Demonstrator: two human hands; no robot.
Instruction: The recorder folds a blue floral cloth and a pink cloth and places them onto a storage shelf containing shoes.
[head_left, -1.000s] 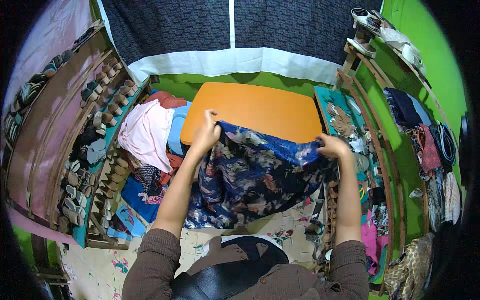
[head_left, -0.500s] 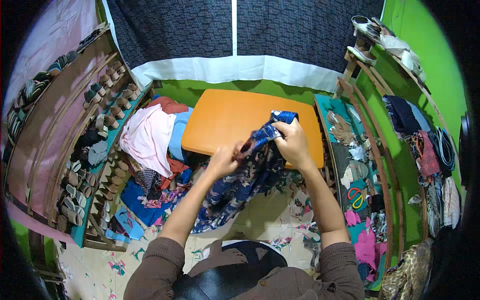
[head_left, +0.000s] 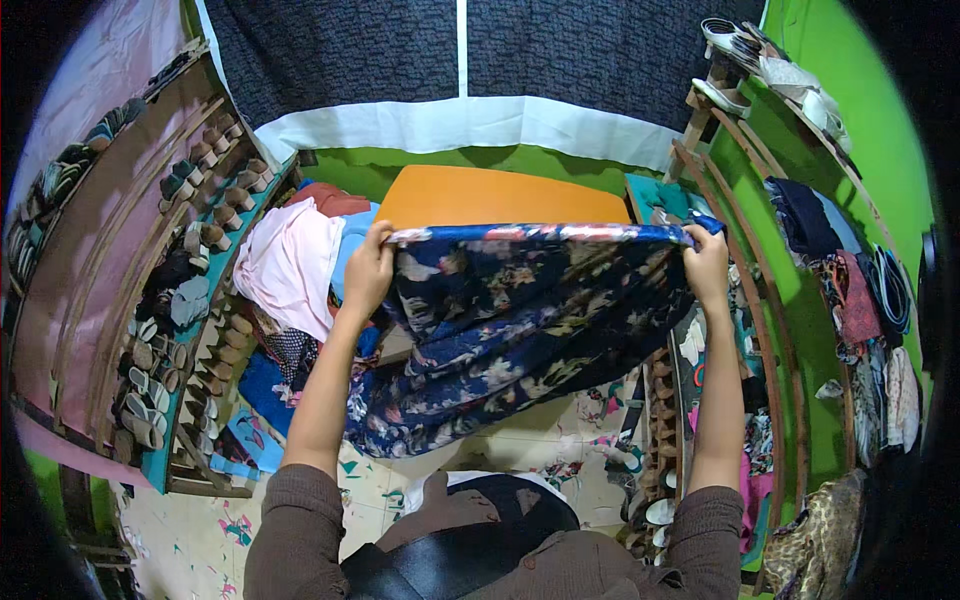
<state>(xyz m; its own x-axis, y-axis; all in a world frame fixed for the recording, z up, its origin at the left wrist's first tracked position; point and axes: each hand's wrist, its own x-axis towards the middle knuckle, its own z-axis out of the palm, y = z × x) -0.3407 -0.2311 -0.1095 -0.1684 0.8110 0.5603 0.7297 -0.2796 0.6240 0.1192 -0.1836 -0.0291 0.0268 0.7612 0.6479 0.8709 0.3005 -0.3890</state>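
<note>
A dark blue floral cloth (head_left: 540, 310) is stretched between my two hands, its upper edge pulled nearly straight. My left hand (head_left: 370, 268) grips the left end of that edge, with the fingers closed round it. At the right end, my right hand (head_left: 707, 262) is closed on the same edge. Below, the fabric hangs in loose folds, lowest at its left side near the floor. Behind it stands an orange table (head_left: 490, 195), whose near part the cloth hides.
Piled clothes with a pink garment (head_left: 285, 265) on top lie left of the table. A shoe rack (head_left: 225, 255) stands at the left, wooden shelving (head_left: 765, 290) at the right. Fabric scraps (head_left: 235, 530) litter the tiled floor. A leopard-print cloth (head_left: 815, 535) sits at the lower right.
The cloth was bunched between my hands over the table's front. My hands have moved far apart, left hand leftward and up, right hand rightward, spreading the cloth wide.
</note>
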